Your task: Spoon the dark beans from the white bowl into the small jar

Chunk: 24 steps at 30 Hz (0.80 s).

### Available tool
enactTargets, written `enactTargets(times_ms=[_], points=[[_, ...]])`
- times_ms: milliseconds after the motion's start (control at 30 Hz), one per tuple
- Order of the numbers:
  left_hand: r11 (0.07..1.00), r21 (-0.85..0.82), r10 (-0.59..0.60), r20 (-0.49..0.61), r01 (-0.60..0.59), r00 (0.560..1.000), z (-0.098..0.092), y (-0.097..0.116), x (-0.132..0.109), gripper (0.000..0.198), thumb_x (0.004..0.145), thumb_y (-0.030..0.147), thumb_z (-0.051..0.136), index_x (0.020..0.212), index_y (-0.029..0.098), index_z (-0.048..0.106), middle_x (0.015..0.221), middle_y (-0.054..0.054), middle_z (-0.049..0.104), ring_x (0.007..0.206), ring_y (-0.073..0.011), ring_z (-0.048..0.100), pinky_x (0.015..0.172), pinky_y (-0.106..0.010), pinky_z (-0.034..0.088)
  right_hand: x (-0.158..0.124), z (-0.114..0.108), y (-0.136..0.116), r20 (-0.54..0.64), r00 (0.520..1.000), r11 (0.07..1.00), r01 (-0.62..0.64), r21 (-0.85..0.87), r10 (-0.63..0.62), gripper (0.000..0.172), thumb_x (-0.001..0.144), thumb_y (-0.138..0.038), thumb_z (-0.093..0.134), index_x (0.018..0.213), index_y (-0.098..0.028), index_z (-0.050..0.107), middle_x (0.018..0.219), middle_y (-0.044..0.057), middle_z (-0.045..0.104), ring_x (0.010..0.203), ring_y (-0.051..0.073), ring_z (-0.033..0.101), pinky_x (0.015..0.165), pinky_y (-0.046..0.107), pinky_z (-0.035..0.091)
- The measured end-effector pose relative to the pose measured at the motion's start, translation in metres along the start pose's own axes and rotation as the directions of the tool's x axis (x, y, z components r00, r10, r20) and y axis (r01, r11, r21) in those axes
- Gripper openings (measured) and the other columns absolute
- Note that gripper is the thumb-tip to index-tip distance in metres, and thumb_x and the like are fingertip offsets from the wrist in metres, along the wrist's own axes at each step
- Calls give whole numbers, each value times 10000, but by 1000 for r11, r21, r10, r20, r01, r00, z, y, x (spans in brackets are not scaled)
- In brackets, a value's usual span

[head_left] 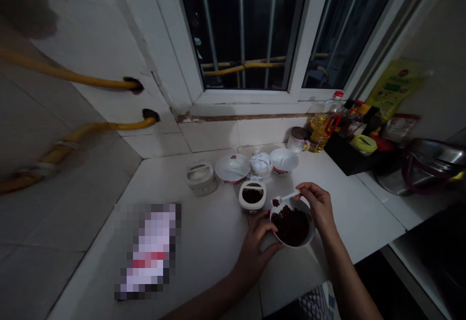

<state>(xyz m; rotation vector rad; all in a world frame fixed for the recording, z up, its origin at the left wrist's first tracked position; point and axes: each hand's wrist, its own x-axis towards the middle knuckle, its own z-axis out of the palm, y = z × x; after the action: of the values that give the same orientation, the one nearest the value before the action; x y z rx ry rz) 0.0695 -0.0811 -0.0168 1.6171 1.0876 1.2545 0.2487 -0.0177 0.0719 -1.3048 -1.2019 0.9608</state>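
The left hand grips a white ceramic bowl from below and at its near side, fingers wrapped around the outer wall and the bowl tilted toward the camera. The bowl holds a dark reddish-brown granular paste. The right hand pinches a small white spoon in a narrow grip between thumb and fingers; its tip, loaded with the same dark material, sits just over the bowl's rim.

Just beyond the bowl stands a small white rectangular tub containing a dark substance. Farther back on the white counter are a lidded white bowl, a white-filled cup and a white bowl. A yellow-green pouch carries printing too small to read. A plastic cooking-oil bottle has a red handle.
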Motion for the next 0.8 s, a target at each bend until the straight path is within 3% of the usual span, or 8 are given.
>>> enactTargets(times_ms=[100, 200, 267, 333, 400, 467, 633, 800], points=[[1000, 5, -7, 4, 7, 1000, 0, 1, 0, 190, 758, 327, 748, 903, 234, 669, 1249, -105, 558, 1225, -300, 517, 1008, -449, 440, 0, 17, -7, 29, 996, 994, 85, -64, -83, 218, 796, -389, 573, 825, -188, 653, 631, 17, 664, 635, 180, 600, 632, 292, 452], [1000, -3, -2, -4, 2, 1000, 0, 1, 0, 184, 768, 333, 739, 903, 233, 665, 1255, -104, 557, 1221, -299, 520, 1011, -447, 437, -2, 32, -10, 89, 937, 905, 349, -242, -337, 188, 886, -307, 494, 878, -207, 653, 734, 42, 689, 778, 207, 617, 750, 345, 473], [1000, -10, 7, 8, -6, 1000, 0, 0, 0, 184, 774, 333, 735, 914, 238, 663, 1257, -102, 558, 1225, -297, 514, 1018, -448, 432, -4, 36, -10, 248, 807, 733, 590, -338, -535, 203, 898, -200, 455, 916, -221, 656, 788, 49, 695, 843, 215, 610, 861, 407, 450], [1000, -16, 18, 15, -18, 1000, 0, -1, 0, 187, 775, 333, 737, 916, 238, 659, 1251, -102, 558, 1228, -297, 508, 1024, -450, 425, -5, 37, -11, 418, 650, 540, 760, -362, -635, 264, 872, -109, 431, 963, -224, 651, 823, 49, 703, 860, 214, 610, 936, 455, 412], [1000, -14, 21, 13, -20, 1000, 0, -2, 0, 186, 778, 330, 736, 915, 233, 656, 1257, -105, 551, 1231, -299, 503, 1030, -457, 416, -5, 33, -12, 482, 569, 431, 821, -373, -666, 302, 852, -70, 423, 997, -220, 642, 844, 48, 710, 871, 212, 616, 964, 476, 394], [1000, -7, 15, 16, -14, 1000, 0, -2, 0, 188, 778, 323, 736, 920, 230, 656, 1267, -108, 543, 1235, -302, 500, 1032, -463, 411, -4, 25, -13, 445, 571, 428, 817, -386, -689, 289, 856, -71, 435, 1000, -219, 637, 835, 43, 710, 857, 209, 621, 959, 476, 401], [1000, -2, -7, 19, 7, 1000, 0, 1, 0, 179, 776, 302, 742, 915, 227, 657, 1275, -113, 542, 1251, -305, 493, 1030, -460, 416, -1, -2, -8, 238, 701, 597, 704, -386, -672, 190, 884, -136, 466, 933, -230, 624, 686, 5, 660, 725, 197, 606, 910, 460, 436], [1000, -8, 1, 26, -1, 1000, -1, 2, 1, 180, 773, 301, 741, 915, 226, 659, 1265, -115, 546, 1241, -306, 499, 1020, -452, 424, 2, -17, 5, 325, 784, 622, 618, -481, -528, 179, 859, -159, 472, 827, -225, 635, 703, 19, 681, 741, 208, 596, 880, 434, 440]])
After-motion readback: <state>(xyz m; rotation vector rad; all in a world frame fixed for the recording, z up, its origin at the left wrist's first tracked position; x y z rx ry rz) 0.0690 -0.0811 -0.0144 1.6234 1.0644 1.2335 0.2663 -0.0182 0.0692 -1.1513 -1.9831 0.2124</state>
